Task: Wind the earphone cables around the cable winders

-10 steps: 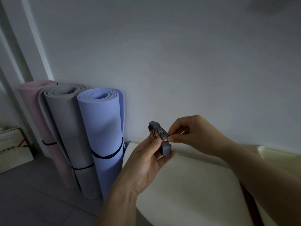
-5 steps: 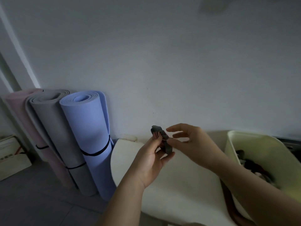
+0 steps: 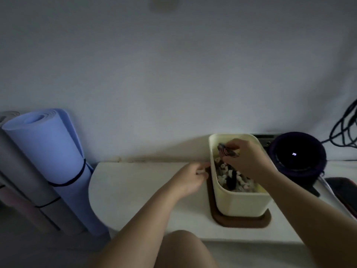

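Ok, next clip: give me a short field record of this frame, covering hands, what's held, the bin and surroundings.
right hand: pinches a grey wound winder above the bin
left hand: beside the bin's left wall; blurred, grip unclear
bin: cream, on a brown mat
bin contents: small white and dark pieces, too blurred to name
table: white
surroundings: blue rolled mat left, black round speaker right

On my feed, all I see of the person is uncovered. The left forearm (image 3: 146, 215) and the right forearm (image 3: 309, 213) are both bare from the wrist down to the lower edge of view. The left grip (image 3: 190, 178) is smeared by blur, so I cannot read its fingers in any detail. The right grip (image 3: 249, 161) is sharper, with bare knuckles and a bare wrist. A bare, rounded knee (image 3: 181, 246) shows at bottom centre. The dim light hides finer markings.
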The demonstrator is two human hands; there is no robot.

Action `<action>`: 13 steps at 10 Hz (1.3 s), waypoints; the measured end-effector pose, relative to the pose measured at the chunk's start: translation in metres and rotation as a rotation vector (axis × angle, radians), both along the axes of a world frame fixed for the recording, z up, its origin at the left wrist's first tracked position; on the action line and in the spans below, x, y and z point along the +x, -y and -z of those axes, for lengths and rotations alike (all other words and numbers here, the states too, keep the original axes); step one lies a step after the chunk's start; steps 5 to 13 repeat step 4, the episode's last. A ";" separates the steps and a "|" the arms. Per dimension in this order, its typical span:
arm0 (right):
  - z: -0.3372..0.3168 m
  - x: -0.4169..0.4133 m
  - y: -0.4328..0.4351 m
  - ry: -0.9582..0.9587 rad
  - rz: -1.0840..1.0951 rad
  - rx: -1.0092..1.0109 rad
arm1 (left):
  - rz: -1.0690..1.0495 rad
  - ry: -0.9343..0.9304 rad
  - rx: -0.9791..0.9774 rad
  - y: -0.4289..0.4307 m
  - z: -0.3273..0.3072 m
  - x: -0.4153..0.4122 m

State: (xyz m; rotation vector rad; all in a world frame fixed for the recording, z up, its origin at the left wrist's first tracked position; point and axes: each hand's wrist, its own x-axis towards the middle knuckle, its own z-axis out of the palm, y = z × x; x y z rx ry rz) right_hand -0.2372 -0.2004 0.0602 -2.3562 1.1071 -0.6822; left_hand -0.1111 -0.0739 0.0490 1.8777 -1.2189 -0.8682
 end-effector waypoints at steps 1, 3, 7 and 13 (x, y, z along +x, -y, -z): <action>0.018 -0.011 0.017 -0.248 0.043 0.010 | 0.034 0.060 0.031 0.004 0.007 -0.007; 0.039 -0.006 0.018 -0.694 -0.240 0.158 | 0.053 0.109 0.074 0.007 0.016 -0.001; 0.038 -0.001 0.017 -0.782 -0.334 0.133 | 0.034 0.105 0.075 0.008 0.014 -0.002; 0.038 -0.001 0.017 -0.782 -0.334 0.133 | 0.034 0.105 0.075 0.008 0.014 -0.002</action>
